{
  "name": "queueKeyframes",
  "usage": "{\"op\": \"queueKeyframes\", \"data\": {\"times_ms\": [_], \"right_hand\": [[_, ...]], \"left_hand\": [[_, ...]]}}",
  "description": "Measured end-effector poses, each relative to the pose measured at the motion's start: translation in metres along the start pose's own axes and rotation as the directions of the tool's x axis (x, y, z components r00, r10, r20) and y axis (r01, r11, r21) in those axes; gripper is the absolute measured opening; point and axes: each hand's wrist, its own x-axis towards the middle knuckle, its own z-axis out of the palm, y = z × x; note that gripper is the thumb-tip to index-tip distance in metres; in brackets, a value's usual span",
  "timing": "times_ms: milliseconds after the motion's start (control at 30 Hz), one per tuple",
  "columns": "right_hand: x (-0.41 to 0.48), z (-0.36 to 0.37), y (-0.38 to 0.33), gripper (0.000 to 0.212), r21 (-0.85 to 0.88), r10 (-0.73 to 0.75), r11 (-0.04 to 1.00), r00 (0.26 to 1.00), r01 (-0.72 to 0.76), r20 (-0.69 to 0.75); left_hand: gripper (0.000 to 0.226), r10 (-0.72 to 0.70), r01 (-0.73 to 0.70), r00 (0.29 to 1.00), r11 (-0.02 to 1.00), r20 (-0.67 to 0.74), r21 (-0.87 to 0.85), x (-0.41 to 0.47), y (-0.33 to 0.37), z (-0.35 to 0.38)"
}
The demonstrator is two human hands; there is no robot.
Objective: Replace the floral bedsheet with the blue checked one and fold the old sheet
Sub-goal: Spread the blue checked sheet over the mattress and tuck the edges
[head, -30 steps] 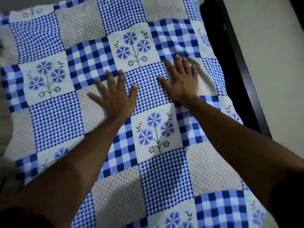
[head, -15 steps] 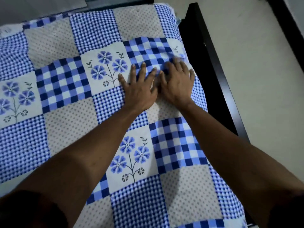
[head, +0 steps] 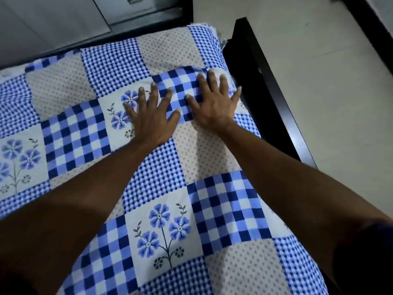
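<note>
The blue checked bedsheet (head: 161, 171) lies spread over the bed, from 6 to 11 o'clock. The left hand (head: 152, 118), fingers splayed wide, presses flat on it at 12 o'clock. The right hand (head: 213, 105), likewise flat and wide, presses at 1 o'clock, near the black bed frame (head: 268, 86).

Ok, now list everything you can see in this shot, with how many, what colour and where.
blue checked bedsheet: one, blue and white patchwork of checks, dots and flower panels, spread over the bed and filling most of the view
bed frame: one, black, along the sheet's right edge
floor: one, pale grey, right of the frame
cabinet: one, grey, beyond the far end of the bed, top left
left hand: one, flat on the sheet, fingers spread, near the far right corner
right hand: one, flat on the sheet beside the left, close to the edge
</note>
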Motion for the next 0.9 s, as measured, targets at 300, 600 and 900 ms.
{"op": "queueKeyframes", "data": {"times_ms": [300,600,900], "right_hand": [[0.027,0.009,-0.030,0.052,-0.006,-0.215,0.976,0.965,0.216,-0.153],[0.072,-0.001,-0.016,0.069,0.010,0.005,1.000,0.996,-0.004,-0.084],[0.071,0.011,-0.016,0.064,0.112,0.130,0.988,0.967,-0.107,-0.219]], "left_hand": [[0.055,0.172,-0.161,0.978,0.982,-0.114,0.095,0.054,0.007,-0.003],[0.059,0.289,-0.281,0.930,0.957,-0.226,0.068,0.097,0.010,-0.011],[0.055,0.365,-0.354,0.928,0.927,-0.076,0.121,0.160,0.023,-0.015]]}}
